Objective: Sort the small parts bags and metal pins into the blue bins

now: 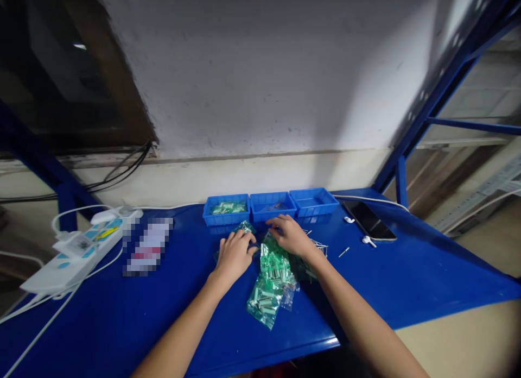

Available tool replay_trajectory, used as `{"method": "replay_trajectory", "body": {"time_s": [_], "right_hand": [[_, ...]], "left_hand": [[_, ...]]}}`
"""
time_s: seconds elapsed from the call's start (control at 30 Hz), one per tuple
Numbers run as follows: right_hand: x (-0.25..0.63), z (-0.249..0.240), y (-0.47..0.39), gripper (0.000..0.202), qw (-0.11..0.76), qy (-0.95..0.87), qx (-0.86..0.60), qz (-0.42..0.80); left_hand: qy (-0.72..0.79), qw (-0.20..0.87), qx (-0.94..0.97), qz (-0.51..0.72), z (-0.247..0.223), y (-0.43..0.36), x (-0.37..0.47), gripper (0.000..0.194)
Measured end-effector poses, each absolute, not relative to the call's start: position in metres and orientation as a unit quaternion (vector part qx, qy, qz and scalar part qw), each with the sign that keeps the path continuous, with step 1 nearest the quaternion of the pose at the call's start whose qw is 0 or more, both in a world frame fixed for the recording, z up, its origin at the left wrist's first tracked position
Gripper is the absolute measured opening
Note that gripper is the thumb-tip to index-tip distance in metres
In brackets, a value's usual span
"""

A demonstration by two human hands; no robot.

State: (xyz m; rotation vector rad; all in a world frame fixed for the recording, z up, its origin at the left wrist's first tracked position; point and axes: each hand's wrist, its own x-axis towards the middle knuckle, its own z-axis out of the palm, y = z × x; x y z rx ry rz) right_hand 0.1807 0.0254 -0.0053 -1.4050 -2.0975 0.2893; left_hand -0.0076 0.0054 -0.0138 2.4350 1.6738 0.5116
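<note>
Green plastic packets (274, 275) with small pale pieces inside lie in a strip on the blue table, between and in front of my hands. My left hand (236, 251) is over a dark green packet (245, 226), its fingers curled with thumb and fingertips near each other; what they hold, if anything, is hidden. My right hand (290, 235) is at the top end of the strip, fingers bent and thumb apart from them. Thin metal rods (319, 245) lie just right of it. Behind the hands, the left blue bin (226, 219) contains green packets.
A middle bin (273, 214) holds small items beside a right bin (314, 208). A phone (369, 220), white earbuds (368, 241) and a small rod (344, 252) lie right. On the left are a blurred paper-like item (150, 246) and a power strip (77, 261) with cables.
</note>
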Motion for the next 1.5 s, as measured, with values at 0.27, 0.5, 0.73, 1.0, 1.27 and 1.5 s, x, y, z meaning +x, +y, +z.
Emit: {"method": "replay_trajectory", "body": {"time_s": [0.27, 0.5, 0.73, 1.0, 1.27, 1.5], "right_hand": [[0.169, 0.005, 0.018, 0.032, 0.436, -0.681, -0.489, 0.327], [0.158, 0.007, 0.011, 0.04, 0.459, -0.602, -0.46, 0.464], [0.158, 0.003, 0.013, 0.033, 0.441, -0.623, -0.461, 0.452], [0.157, 0.004, 0.012, 0.028, 0.478, -0.606, -0.459, 0.44], [0.163, 0.006, 0.011, 0.029, 0.456, -0.73, -0.465, 0.204], [0.159, 0.001, 0.008, 0.039, 0.436, -0.758, -0.439, 0.206]], "left_hand": [[0.519, 0.176, 0.751, 0.369, -0.007, 0.018, -0.011, 0.017], [0.465, 0.302, 0.666, 0.498, -0.005, 0.016, -0.007, 0.02], [0.436, 0.464, 0.564, 0.526, 0.003, 0.01, -0.003, 0.028], [0.445, 0.468, 0.619, 0.448, 0.002, 0.011, -0.005, 0.034], [0.45, 0.431, 0.652, 0.432, -0.008, 0.021, -0.009, 0.03], [0.443, 0.418, 0.68, 0.409, -0.01, 0.02, -0.01, 0.027]]}}
